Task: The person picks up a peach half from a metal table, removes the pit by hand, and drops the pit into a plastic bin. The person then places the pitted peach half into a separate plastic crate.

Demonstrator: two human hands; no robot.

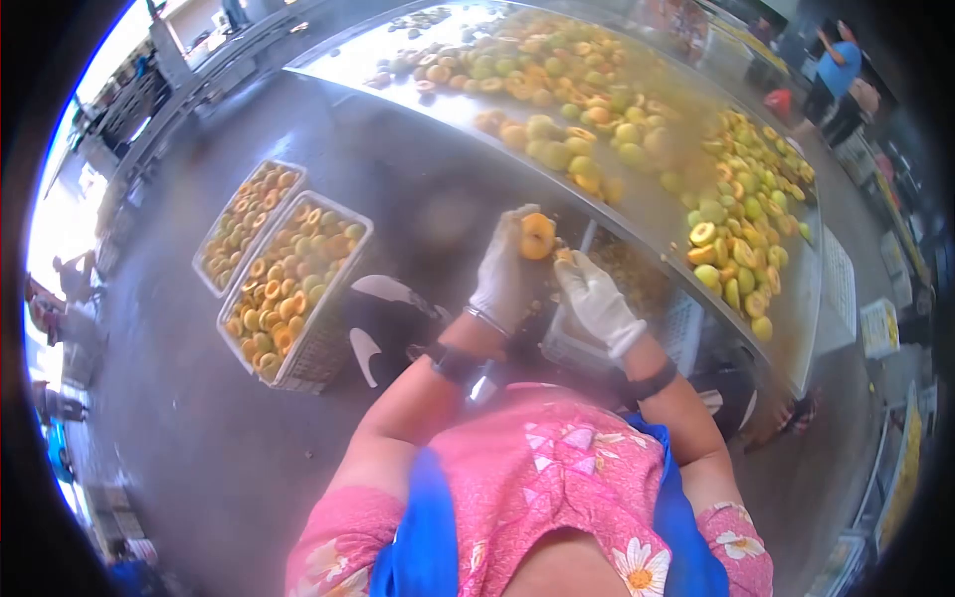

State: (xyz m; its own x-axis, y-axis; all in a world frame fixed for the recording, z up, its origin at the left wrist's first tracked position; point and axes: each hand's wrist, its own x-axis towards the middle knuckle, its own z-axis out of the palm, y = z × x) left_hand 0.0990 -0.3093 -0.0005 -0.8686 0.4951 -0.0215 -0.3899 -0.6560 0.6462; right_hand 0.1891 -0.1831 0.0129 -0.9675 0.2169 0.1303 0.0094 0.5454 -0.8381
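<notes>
Peach half (537, 236) sits in the gloved left hand (505, 282), fingers wrapped around its back so the cut, hollowed face points outward, held up in front of the person's chest, just short of the table edge. Beside it, the gloved right hand (595, 298) is closed with its fingertips right at the fruit's lower edge; whether it pinches a small tool or a stone I cannot tell, as the spot is too small. Judging by the open cavity, the work looks to be at the pitting stage, with this piece nearly finished. A next move would likely call for releasing the half into a container and picking up fresh fruit.

Below and to the left stand two white crates (328, 333) filled with cut halves, side by side on the dark floor. Past the hands runs a long steel table (652, 214) covered in whole greenish-yellow peaches (542, 127) and scattered halves. Far off, at the table's far end, another person in a blue top (838, 68) stands.
</notes>
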